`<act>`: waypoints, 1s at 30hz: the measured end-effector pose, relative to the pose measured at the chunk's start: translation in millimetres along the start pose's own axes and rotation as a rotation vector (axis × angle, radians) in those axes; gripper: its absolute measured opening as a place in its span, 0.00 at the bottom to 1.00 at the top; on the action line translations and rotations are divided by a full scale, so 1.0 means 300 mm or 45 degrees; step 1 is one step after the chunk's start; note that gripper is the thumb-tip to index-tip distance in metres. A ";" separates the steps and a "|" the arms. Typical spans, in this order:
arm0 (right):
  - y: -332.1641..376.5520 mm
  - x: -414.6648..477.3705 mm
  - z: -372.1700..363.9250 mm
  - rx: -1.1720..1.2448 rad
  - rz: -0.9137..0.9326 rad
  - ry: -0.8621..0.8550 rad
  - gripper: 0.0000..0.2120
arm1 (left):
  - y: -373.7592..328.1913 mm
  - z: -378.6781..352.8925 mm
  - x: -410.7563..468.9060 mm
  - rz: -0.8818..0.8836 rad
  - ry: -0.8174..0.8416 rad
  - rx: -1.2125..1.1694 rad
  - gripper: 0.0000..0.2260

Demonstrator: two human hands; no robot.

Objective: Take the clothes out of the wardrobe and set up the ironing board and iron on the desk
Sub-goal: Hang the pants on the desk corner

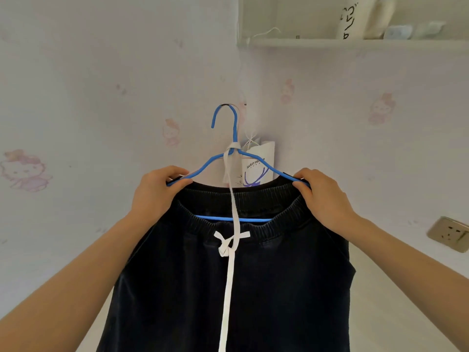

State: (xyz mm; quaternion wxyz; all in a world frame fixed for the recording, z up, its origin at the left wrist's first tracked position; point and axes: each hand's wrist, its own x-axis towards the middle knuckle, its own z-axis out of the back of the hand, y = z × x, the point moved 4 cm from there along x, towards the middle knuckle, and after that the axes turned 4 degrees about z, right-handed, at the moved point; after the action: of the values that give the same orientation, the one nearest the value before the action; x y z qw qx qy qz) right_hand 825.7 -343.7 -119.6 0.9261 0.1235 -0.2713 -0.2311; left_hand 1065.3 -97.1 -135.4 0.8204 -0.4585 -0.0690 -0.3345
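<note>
Dark trousers [228,288] with an elastic waistband and a white drawstring [229,275] hang on a blue wire hanger [234,128] held up in front of a wall corner. My left hand [154,191] pinches the hanger's left shoulder end and the waistband there. My right hand [322,196] pinches the right shoulder end the same way. The white drawstring runs up and is looped round the hanger's neck. No ironing board, iron, desk or wardrobe is in view.
A white paper bag [264,161] with a blue logo hangs on the wall behind the hanger. A shelf [355,43] with bottles is at the upper right. A wall socket [449,233] sits at the right edge. Pale cartoon-print wallpaper covers both walls.
</note>
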 end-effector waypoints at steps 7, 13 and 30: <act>-0.246 0.125 -0.410 0.124 -0.132 0.243 0.09 | 0.274 -0.326 0.114 0.229 0.218 0.081 0.04; -0.391 0.132 -0.720 0.126 -0.247 0.437 0.09 | 0.501 -0.542 0.127 0.404 0.413 0.164 0.07; -0.634 0.087 -1.213 0.183 -0.415 0.682 0.09 | 0.886 -0.880 -0.246 0.308 0.775 0.846 0.34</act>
State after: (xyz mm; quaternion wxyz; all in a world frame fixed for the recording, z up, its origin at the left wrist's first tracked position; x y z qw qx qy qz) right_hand 980.3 -483.0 -474.6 0.9043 0.2869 -0.0103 -0.3158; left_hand 1120.2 -177.4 -504.7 0.9389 -0.0567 0.1253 -0.3156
